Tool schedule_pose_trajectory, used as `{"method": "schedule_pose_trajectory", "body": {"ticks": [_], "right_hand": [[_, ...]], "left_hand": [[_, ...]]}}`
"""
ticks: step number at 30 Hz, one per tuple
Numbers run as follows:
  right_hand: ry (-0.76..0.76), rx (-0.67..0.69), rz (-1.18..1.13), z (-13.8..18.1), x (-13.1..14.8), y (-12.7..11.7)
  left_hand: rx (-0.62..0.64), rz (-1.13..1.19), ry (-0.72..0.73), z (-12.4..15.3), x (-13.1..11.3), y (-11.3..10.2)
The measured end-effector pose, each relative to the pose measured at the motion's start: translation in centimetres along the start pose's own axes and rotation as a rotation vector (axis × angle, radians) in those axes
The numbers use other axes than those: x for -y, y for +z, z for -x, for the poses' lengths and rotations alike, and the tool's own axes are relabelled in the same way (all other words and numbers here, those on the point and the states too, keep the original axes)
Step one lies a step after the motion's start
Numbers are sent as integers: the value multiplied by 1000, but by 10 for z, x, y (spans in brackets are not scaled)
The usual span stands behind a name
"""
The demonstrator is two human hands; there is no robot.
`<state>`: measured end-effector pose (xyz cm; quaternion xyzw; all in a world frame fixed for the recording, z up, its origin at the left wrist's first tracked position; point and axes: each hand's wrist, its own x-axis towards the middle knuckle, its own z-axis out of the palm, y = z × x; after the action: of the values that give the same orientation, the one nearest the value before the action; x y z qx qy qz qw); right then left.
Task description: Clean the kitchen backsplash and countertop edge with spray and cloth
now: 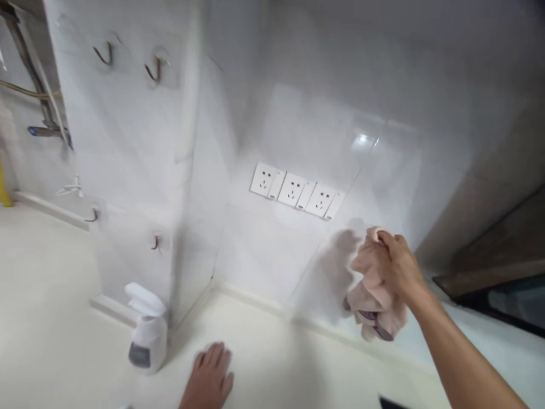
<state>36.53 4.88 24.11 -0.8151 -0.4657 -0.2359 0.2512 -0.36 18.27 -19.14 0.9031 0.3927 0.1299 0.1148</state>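
Note:
My right hand [402, 261] is closed on a crumpled pink cloth [378, 289], gripping it near its top edge. The cloth hangs down in folds in front of the tiled wall, with darker patches near its bottom. Low in the picture, my left hand [209, 375] is over the pale countertop [264, 352], palm down and fingers stretched out. It holds nothing. Left of that hand stands a white container [147, 341] with a raised lid and a grey panel on its front.
Three white wall sockets [294, 190] sit side by side on the tiles. Hooks [155, 69] are fixed to the wall pillar at left. Pipes [32, 62] run down at far left. A dark appliance [511, 298] is at the right edge.

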Motion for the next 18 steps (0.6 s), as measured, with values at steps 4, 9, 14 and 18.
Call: {"method": "schedule_pose_trajectory", "body": {"ticks": [4,9,14,18], "right_hand": [[40,-73,-191,56,-41,17],[321,31,-296,100,-54,26],[359,-282,-331,147,-33,6],[330,-37,-226,244,-28,14]], "left_hand": [[-72,-43,37,1,-14,-17],[-47,-57,53,0,-17,-16],[-6,-43,40,2,-17,-15],[33,3,17,-1,-24,-16]]}}
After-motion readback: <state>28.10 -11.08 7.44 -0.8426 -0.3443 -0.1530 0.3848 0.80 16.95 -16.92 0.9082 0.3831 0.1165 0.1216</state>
